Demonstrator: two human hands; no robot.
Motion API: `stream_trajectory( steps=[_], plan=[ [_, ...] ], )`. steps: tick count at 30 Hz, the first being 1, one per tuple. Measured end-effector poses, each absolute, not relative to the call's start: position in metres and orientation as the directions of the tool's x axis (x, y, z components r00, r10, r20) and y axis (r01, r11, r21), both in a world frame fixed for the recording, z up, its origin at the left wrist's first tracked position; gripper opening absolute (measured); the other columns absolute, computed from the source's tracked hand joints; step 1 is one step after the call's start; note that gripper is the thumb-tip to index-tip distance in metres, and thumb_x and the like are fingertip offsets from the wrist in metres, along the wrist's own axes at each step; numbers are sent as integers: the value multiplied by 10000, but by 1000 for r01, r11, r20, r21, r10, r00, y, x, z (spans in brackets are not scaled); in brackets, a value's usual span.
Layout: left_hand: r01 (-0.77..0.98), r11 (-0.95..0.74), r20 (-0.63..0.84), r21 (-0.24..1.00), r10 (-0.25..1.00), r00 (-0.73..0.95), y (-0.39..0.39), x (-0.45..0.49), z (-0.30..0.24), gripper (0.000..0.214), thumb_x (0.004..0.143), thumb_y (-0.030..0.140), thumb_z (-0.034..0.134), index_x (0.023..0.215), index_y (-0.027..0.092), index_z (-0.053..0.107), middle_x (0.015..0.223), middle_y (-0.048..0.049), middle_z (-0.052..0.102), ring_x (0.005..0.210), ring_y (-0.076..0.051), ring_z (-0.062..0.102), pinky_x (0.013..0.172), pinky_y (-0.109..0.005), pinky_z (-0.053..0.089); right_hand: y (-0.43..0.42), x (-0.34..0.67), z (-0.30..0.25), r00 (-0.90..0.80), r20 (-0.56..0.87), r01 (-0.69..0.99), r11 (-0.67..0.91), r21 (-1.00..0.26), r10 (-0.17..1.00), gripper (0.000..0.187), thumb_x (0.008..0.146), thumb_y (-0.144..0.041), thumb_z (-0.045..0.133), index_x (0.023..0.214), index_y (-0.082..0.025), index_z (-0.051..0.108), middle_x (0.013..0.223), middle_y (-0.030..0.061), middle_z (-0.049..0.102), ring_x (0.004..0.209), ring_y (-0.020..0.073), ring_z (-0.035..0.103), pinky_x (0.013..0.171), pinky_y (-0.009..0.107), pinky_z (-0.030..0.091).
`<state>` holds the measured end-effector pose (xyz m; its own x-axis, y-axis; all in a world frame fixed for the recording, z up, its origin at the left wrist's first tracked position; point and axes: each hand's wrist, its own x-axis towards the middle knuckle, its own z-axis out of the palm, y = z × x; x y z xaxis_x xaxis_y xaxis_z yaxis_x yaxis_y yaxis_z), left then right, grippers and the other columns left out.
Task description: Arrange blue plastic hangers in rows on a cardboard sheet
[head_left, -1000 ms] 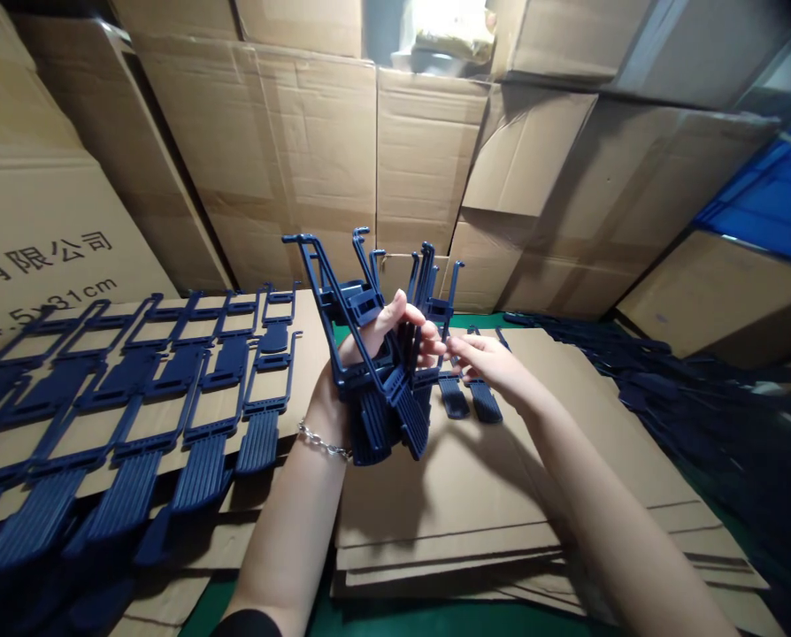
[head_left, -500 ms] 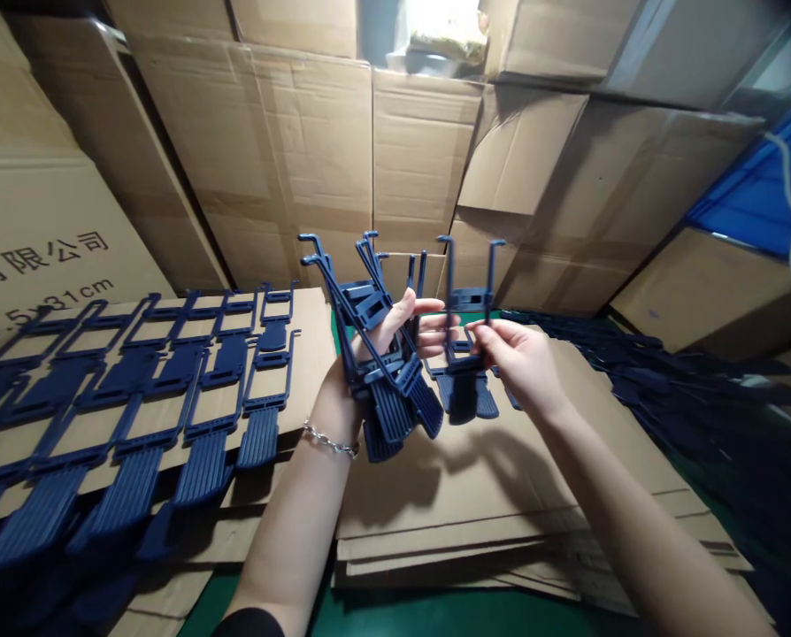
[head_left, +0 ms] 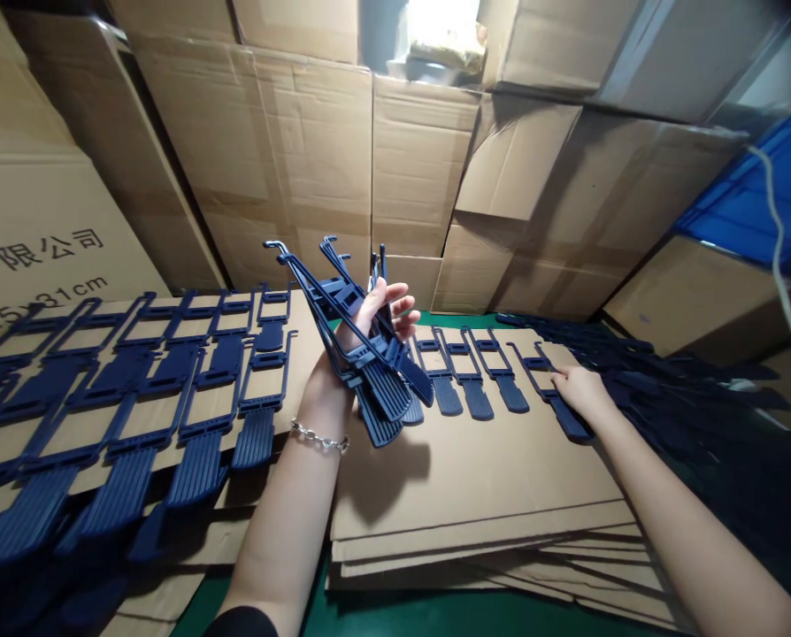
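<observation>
My left hand (head_left: 374,323) holds a bunch of dark blue plastic frames (head_left: 386,389) above the cardboard, thumb across them and fingertips extended. Each frame has two long hooked arms and a ribbed, paddle-like end. Over to the right, my right hand (head_left: 578,389) pinches the side of a single blue plastic frame (head_left: 572,420) that lies on the cardboard, its hooks pointing away from me. Between the hands, several like frames (head_left: 479,398) lie in a row on the stacked cardboard sheets (head_left: 462,487). The fingertips of my right hand are partly hidden.
Rows of blue frames (head_left: 196,469) cover another cardboard stack at left. A dark heap of similar parts (head_left: 674,389) spreads at right. Large cardboard boxes (head_left: 309,159) wall off the back. A pale cable (head_left: 777,239) hangs at far right, and the table surface (head_left: 382,615) is green.
My right hand has carried one frame away from the bunch, rightward and down onto the cardboard at the row's right end. The left hand with its bunch has shifted slightly left.
</observation>
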<state>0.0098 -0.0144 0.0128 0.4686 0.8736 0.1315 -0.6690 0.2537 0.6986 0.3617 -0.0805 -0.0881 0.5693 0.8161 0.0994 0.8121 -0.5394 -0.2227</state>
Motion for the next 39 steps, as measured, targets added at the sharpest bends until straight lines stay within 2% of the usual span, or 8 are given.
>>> stream_trajectory(
  steps=[12,14,16,18,22,26,32,39],
  plan=[
    [-551,506,127,663,650,749,-35,15,15,294,827,438,558,787,164,658,682,-22,597,561,-107,599,514,-217,516,-46,304,-51,486,187,852,-416,-319,854,350,868,-216,381,1057,-94,649,1081,172,584,1011,280,533,849,358,408],
    [-521,577,169,630,552,816,-36,16,12,286,815,444,573,763,178,663,669,-10,573,542,-96,579,504,-219,522,-58,270,-38,386,172,840,-268,-473,906,394,910,-353,341,1080,-155,636,1067,100,604,946,208,562,768,275,452],
    [-494,589,190,639,502,844,-37,17,9,304,792,471,591,745,180,665,646,-10,554,515,-98,564,478,-226,523,-73,232,-27,144,72,506,-11,-863,987,513,888,-506,338,1100,-126,610,1051,113,604,837,195,585,629,259,474],
    [-489,556,180,672,518,836,-37,17,9,328,758,508,613,735,185,666,613,-9,540,475,-98,546,443,-224,513,-88,197,-18,-57,46,218,58,-974,997,543,816,-583,445,1015,-111,625,954,110,624,750,173,587,578,241,465],
    [-488,475,181,732,555,812,-40,12,14,365,712,568,624,711,205,664,584,-9,543,433,-100,531,414,-223,502,-102,156,-9,18,128,139,124,-982,992,351,710,-464,641,722,-117,594,660,33,595,559,109,538,494,190,407],
    [-484,345,166,804,652,740,-41,-2,20,379,788,535,553,714,172,630,662,-39,614,519,-142,604,498,-262,528,-101,147,-6,116,189,185,166,-969,975,305,744,-404,613,635,-122,567,587,18,573,487,95,510,450,185,384],
    [-431,205,130,879,765,630,-33,-21,29,394,821,457,550,599,132,537,741,-75,664,654,-185,661,558,-256,527,-108,144,0,198,339,343,259,-903,920,297,812,-367,561,631,-131,558,527,-6,533,456,85,485,450,184,364],
    [-491,66,142,869,917,374,-37,-59,51,521,925,413,346,482,151,427,627,-39,647,406,-94,560,433,-201,478,-119,147,-3,197,320,261,265,-928,927,257,798,-386,568,837,-135,608,638,1,562,457,86,479,442,201,391]
  ],
)
